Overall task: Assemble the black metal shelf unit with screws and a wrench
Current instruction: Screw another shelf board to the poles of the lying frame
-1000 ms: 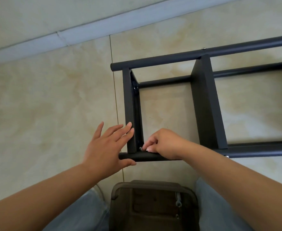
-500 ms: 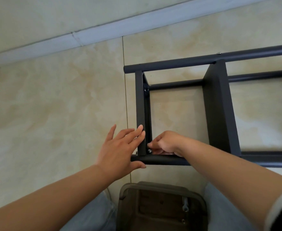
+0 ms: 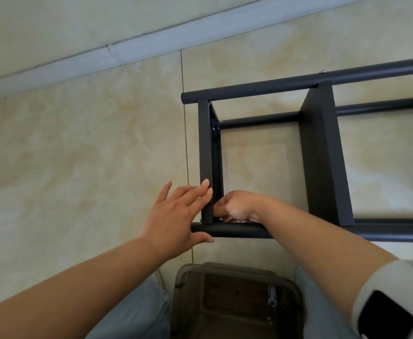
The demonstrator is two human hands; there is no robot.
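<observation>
Beige marbled floor tiles (image 3: 78, 155) meet a pale baseboard (image 3: 127, 48). The black metal shelf frame (image 3: 322, 155) lies there. A wrench (image 3: 272, 297) rests on a brown plastic stool (image 3: 234, 302). The left hand (image 3: 176, 216), fingers straight, presses the frame; the right hand (image 3: 237, 207) pinches a small silver screw (image 3: 220, 219).

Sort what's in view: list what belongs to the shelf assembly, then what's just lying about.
Part of the job:
- black shelf frame
- screw at the near corner, under the right hand
- left hand steadying the frame
- wrench

Just there:
- brown stool holding the wrench
- floor tiles
- baseboard
</observation>
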